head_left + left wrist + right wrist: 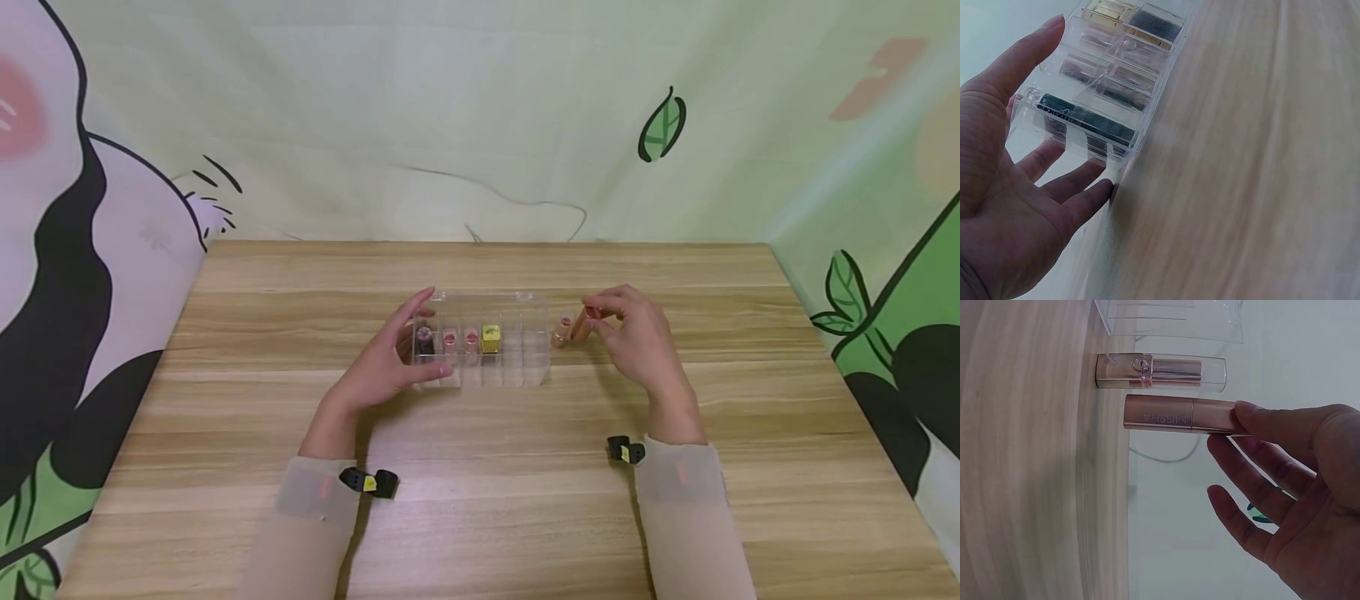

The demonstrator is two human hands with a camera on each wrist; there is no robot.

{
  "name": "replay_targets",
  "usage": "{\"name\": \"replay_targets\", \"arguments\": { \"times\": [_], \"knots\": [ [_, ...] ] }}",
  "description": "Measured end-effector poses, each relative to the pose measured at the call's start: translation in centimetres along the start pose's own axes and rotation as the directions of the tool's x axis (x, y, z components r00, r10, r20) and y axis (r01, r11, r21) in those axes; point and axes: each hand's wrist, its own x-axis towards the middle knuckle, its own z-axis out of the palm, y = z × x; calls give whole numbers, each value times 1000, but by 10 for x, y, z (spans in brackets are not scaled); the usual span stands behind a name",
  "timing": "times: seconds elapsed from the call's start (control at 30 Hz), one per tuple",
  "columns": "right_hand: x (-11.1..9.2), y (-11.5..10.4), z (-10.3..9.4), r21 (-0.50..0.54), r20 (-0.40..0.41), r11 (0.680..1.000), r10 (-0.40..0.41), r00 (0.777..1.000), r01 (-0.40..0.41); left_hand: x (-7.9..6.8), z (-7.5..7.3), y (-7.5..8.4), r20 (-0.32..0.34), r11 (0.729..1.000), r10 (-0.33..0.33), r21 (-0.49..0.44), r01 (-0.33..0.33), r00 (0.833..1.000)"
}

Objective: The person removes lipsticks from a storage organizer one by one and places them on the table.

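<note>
A clear plastic lipstick organizer (pixel 529 348) with compartments stands on the table. My left hand (pixel 381 360) spans its left end with fairly straight fingers, the thumb along the front and the other fingers at the side and back. Between the thumb and fingers of my right hand (pixel 637 335), a rose-gold lipstick (pixel 1163 414) is pinched by its upper end. It is close to upright, slightly tilted, its base low over the table. Next to it, by the organizer's right end, a clear-cased lipstick (pixel 1169 373) stands upright.
Inside the organizer are a dark tube (pixel 425 340) at the left, two pink-topped lipsticks (pixel 471 340), and a yellow-topped one (pixel 491 338). Compartments to the right show no tubes. A wood-grain table (pixel 495 517) lies beneath, with a printed cloth (pixel 337 108) behind it.
</note>
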Motion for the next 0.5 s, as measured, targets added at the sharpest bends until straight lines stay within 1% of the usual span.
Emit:
{"name": "replay_targets", "arguments": {
  "times": [0.2,0.5],
  "knots": [
    [0,0,2,-8,20,1000,22,1000,-22,1,0,-1,-2,1000,-5,4,5,1000],
    [0,2,4,-16,27,1000,19,999,-19,2,0,-4,-2,1000,-3,1,3,1000]
  ]
}}
